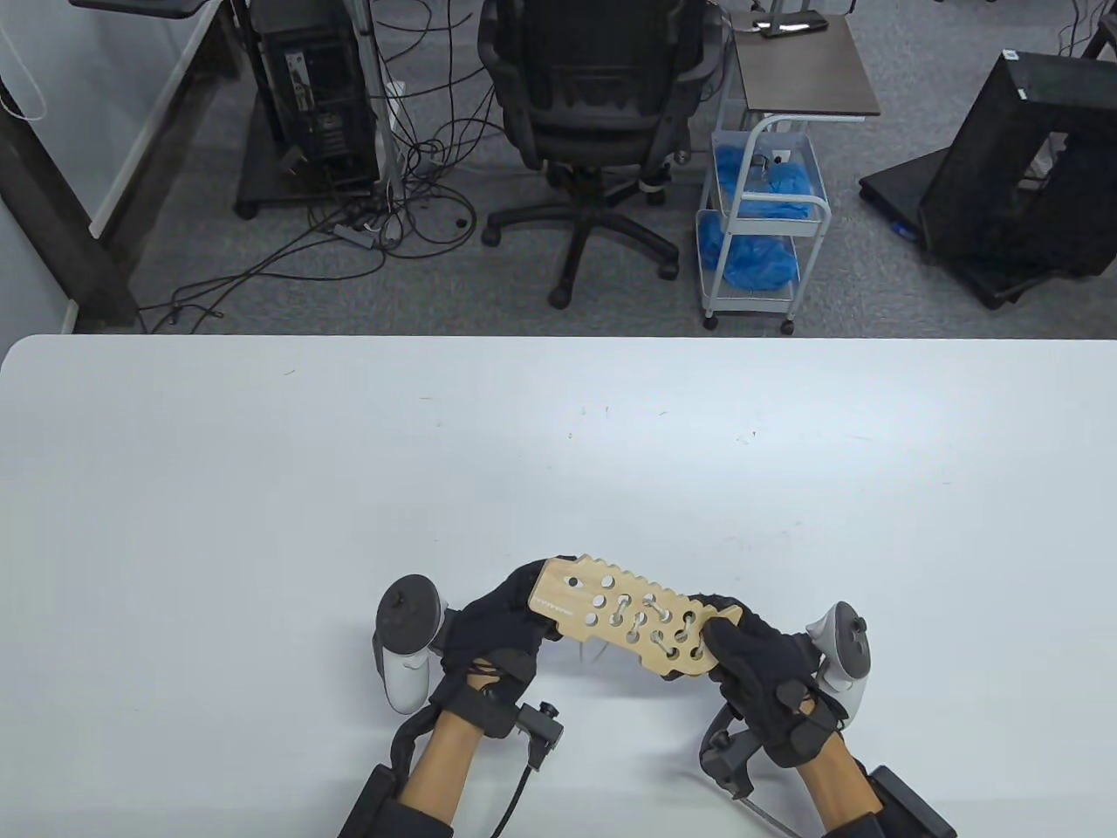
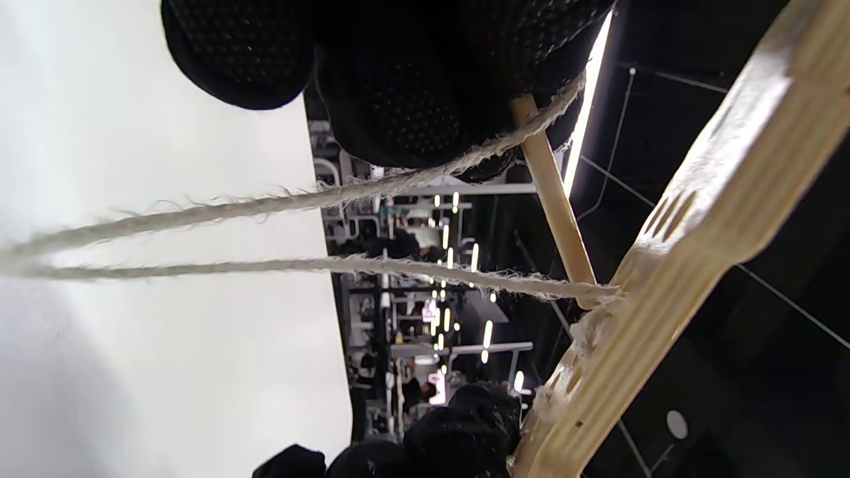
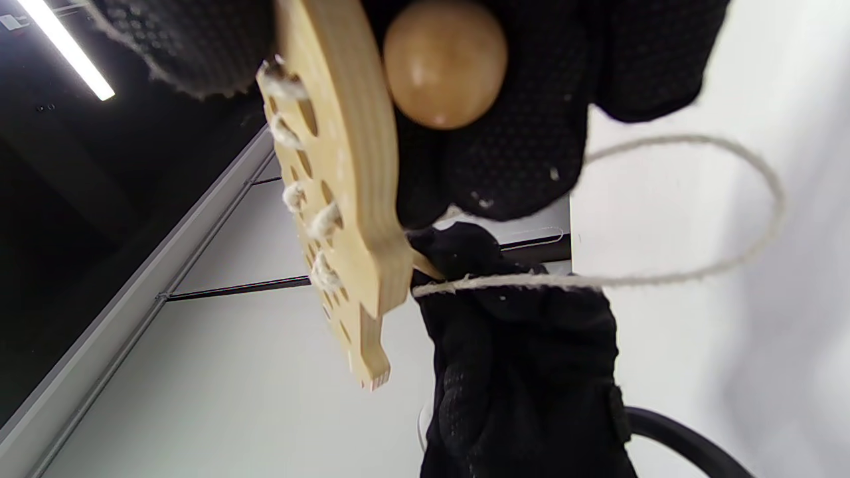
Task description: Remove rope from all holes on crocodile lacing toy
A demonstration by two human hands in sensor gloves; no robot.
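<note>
Spanning both hands above the table (image 1: 262, 489), the pale wooden crocodile lacing toy (image 1: 628, 624) carries rope (image 1: 650, 630) through several holes. The left hand (image 1: 493, 624) grips one end; the right hand (image 1: 755, 668) grips the other, beside a wooden bead (image 3: 445, 63).

The crocodile toy (image 1: 630, 626) sits between both hands, left hand (image 1: 497, 624) leftward, right hand (image 1: 755, 668) rightward, above the table (image 1: 262, 489).

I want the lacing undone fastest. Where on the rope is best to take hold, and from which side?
Probably by the thin wooden needle at the rope end, from beneath the crocodile board. The stick is rigid and juts out from the board's underside, where the left hand is already on it; the fuzzy cord is harder to pinch.
</note>
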